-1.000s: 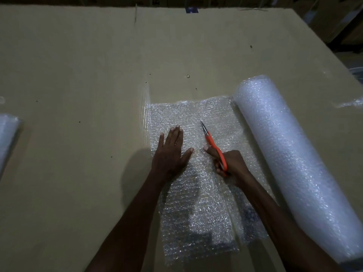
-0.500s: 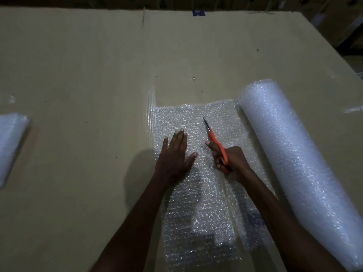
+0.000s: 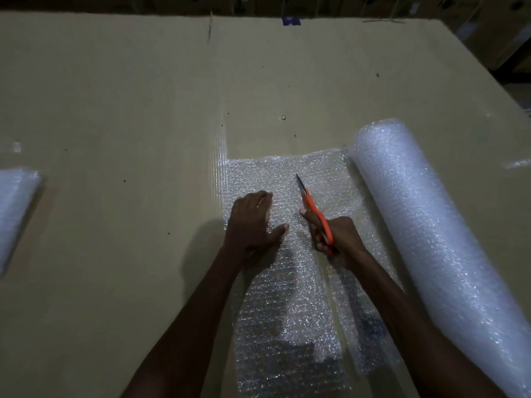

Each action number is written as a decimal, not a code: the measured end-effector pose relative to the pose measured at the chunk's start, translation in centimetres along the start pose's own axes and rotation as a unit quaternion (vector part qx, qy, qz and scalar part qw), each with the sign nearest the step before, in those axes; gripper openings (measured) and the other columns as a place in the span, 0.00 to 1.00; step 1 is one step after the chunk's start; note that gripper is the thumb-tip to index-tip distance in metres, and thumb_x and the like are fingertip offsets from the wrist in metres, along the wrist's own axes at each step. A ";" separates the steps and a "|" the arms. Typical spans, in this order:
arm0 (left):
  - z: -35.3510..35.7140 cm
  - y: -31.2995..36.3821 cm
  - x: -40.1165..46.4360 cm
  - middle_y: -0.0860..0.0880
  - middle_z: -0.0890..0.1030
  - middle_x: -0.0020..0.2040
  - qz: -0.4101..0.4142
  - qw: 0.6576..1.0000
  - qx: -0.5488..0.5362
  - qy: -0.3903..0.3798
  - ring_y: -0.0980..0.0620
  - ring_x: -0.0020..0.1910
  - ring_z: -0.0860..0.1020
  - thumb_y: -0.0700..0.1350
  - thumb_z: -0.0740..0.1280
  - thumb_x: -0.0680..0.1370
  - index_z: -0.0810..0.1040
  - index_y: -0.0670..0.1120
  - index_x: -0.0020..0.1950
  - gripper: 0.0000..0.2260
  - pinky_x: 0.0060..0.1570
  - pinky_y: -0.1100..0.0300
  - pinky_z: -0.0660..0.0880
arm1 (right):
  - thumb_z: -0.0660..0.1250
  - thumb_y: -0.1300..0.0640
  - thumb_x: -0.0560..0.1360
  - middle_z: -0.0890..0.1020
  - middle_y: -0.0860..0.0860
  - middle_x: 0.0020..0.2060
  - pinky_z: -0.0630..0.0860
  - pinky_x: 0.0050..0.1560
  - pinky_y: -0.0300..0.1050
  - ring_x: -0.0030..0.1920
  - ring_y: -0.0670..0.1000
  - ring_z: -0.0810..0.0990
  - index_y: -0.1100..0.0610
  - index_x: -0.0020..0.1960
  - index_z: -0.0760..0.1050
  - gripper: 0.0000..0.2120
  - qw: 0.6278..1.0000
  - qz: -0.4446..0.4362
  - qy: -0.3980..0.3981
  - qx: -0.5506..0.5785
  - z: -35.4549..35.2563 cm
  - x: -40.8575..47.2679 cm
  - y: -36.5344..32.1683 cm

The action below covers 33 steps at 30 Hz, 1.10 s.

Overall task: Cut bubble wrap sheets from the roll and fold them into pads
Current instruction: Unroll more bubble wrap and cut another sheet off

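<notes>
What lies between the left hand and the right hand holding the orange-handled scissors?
In the head view, only a strip of the flat clear bubble wrap sheet lies between the left hand and the right hand gripping the orange-handled scissors; nothing rests on it.

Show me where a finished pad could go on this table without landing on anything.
Bare cardboard table spans the far side beyond the unrolled sheet, and the left stretch between sheet and folded pad. Crowded: the roll on the right, both hands, scissors on the sheet.

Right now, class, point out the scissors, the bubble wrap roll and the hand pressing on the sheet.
scissors (image 3: pixel 319 218), head view, on the orange handle.
bubble wrap roll (image 3: pixel 425 225), head view, mid-body of the roll.
left hand (image 3: pixel 253 225), head view, back of the hand.
</notes>
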<state>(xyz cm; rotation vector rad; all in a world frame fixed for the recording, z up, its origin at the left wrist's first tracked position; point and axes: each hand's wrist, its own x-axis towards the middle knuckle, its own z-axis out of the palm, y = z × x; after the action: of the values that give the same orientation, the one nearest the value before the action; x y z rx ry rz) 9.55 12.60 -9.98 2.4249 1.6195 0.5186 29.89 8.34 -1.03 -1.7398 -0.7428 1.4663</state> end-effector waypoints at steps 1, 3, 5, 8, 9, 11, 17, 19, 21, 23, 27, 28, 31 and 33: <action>0.0 -0.4 0.5 0.39 0.77 0.67 0.007 1.000 -0.001 0.024 0.39 0.65 0.74 0.67 0.60 0.76 0.74 0.39 0.70 0.36 0.65 0.44 0.70 | 0.81 0.50 0.69 0.75 0.59 0.27 0.66 0.22 0.37 0.21 0.51 0.70 0.64 0.32 0.78 0.21 1.000 -0.001 0.001 -0.003 -0.1 -0.1 0.0; -0.1 -1.0 1.9 0.38 0.75 0.68 0.005 0.999 -0.003 0.034 0.38 0.67 0.73 0.66 0.58 0.79 0.73 0.38 0.70 0.34 0.67 0.42 0.70 | 0.81 0.49 0.68 0.75 0.61 0.28 0.65 0.21 0.37 0.21 0.51 0.70 0.65 0.33 0.78 0.21 1.000 0.000 0.000 -0.004 -0.1 -0.1 0.1; -0.3 -1.3 3.0 0.39 0.64 0.78 -0.029 0.999 0.000 -0.029 0.40 0.77 0.61 0.67 0.51 0.80 0.64 0.40 0.77 0.37 0.76 0.39 0.56 | 0.82 0.50 0.68 0.74 0.60 0.27 0.65 0.22 0.38 0.21 0.51 0.69 0.66 0.33 0.78 0.21 1.000 0.006 -0.002 0.006 -0.2 0.1 0.3; 0.0 -2.7 3.4 0.44 0.49 0.82 -0.014 0.996 0.035 -0.080 0.49 0.80 0.42 0.70 0.40 0.79 0.52 0.43 0.82 0.41 0.76 0.45 0.38 | 0.82 0.50 0.68 0.73 0.59 0.26 0.65 0.23 0.38 0.21 0.50 0.68 0.67 0.36 0.78 0.21 1.000 0.005 -0.014 0.020 -0.3 0.2 0.4; 0.2 -3.1 3.3 0.44 0.50 0.82 -0.007 0.996 0.035 -0.076 0.50 0.79 0.41 0.71 0.38 0.79 0.52 0.43 0.82 0.41 0.75 0.45 0.37 | 0.82 0.50 0.68 0.73 0.59 0.27 0.66 0.23 0.38 0.21 0.51 0.68 0.67 0.38 0.78 0.21 0.999 0.004 -0.019 0.026 -0.2 0.2 0.3; 0.6 -3.4 3.1 0.42 0.54 0.81 -0.003 0.997 0.043 -0.061 0.48 0.78 0.45 0.71 0.38 0.80 0.56 0.41 0.81 0.42 0.74 0.44 0.40 | 0.82 0.48 0.68 0.75 0.61 0.28 0.67 0.23 0.39 0.22 0.51 0.70 0.68 0.39 0.79 0.22 1.000 -0.004 -0.020 0.013 -0.1 0.4 -0.1; 0.6 -2.8 2.4 0.41 0.60 0.80 -0.010 0.998 0.048 -0.026 0.44 0.79 0.57 0.67 0.43 0.82 0.62 0.39 0.79 0.38 0.76 0.43 0.51 | 0.81 0.51 0.69 0.74 0.59 0.25 0.65 0.21 0.37 0.20 0.50 0.68 0.66 0.33 0.77 0.21 1.000 0.002 -0.012 -0.002 0.5 0.9 -1.3; 0.7 -2.7 2.1 0.41 0.60 0.80 -0.016 0.999 0.049 -0.019 0.44 0.79 0.58 0.66 0.44 0.83 0.63 0.39 0.79 0.37 0.76 0.42 0.54 | 0.81 0.52 0.70 0.73 0.59 0.25 0.64 0.21 0.36 0.19 0.50 0.68 0.65 0.32 0.76 0.21 1.000 0.004 -0.006 -0.004 0.5 0.8 -1.0; 0.8 -2.6 2.0 0.41 0.61 0.79 -0.020 0.998 0.047 -0.020 0.44 0.79 0.60 0.66 0.44 0.83 0.64 0.39 0.78 0.37 0.75 0.40 0.57 | 0.81 0.51 0.70 0.73 0.59 0.25 0.65 0.22 0.36 0.19 0.50 0.68 0.65 0.32 0.76 0.21 1.000 0.002 -0.007 0.003 0.6 0.8 -0.9; 0.7 -2.5 2.0 0.41 0.60 0.80 -0.022 0.998 0.048 -0.026 0.44 0.79 0.58 0.67 0.44 0.82 0.62 0.39 0.79 0.37 0.76 0.40 0.57 | 0.81 0.50 0.70 0.74 0.60 0.27 0.68 0.24 0.38 0.20 0.50 0.69 0.65 0.33 0.77 0.21 1.000 0.002 -0.009 0.010 0.9 1.0 -1.0; 0.6 -2.4 1.8 0.44 0.54 0.82 -0.035 0.998 0.040 -0.035 0.47 0.81 0.51 0.67 0.44 0.81 0.56 0.41 0.81 0.38 0.78 0.42 0.51 | 0.82 0.49 0.69 0.77 0.61 0.28 0.68 0.24 0.39 0.21 0.51 0.71 0.66 0.34 0.79 0.21 1.000 0.001 -0.007 0.004 1.1 1.9 -1.2; 0.5 -2.4 1.7 0.44 0.53 0.82 -0.037 0.998 0.039 -0.033 0.48 0.81 0.50 0.67 0.44 0.81 0.55 0.42 0.81 0.37 0.78 0.42 0.50 | 0.82 0.49 0.69 0.76 0.62 0.29 0.67 0.24 0.39 0.21 0.51 0.70 0.66 0.34 0.79 0.21 1.000 -0.002 -0.008 -0.001 1.0 1.9 -1.2; 0.5 -2.3 1.4 0.45 0.53 0.82 -0.038 0.998 0.036 -0.029 0.49 0.81 0.49 0.66 0.45 0.82 0.55 0.42 0.82 0.37 0.78 0.43 0.50 | 0.81 0.50 0.69 0.76 0.63 0.30 0.67 0.24 0.38 0.21 0.51 0.70 0.68 0.36 0.79 0.22 1.000 -0.004 -0.014 0.003 0.7 1.9 -0.7; 0.4 -2.1 1.2 0.45 0.53 0.82 -0.036 0.998 0.036 -0.023 0.49 0.81 0.49 0.66 0.46 0.83 0.54 0.42 0.82 0.36 0.79 0.43 0.50 | 0.81 0.50 0.68 0.76 0.63 0.29 0.67 0.24 0.39 0.22 0.51 0.70 0.67 0.35 0.79 0.21 1.000 -0.002 -0.016 0.010 0.7 2.0 -0.7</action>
<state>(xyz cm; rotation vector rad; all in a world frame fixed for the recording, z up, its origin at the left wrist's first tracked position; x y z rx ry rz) 8.30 14.53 -10.82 2.3991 1.7278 0.3961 29.58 10.50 -1.62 -1.7028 -0.7454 1.4979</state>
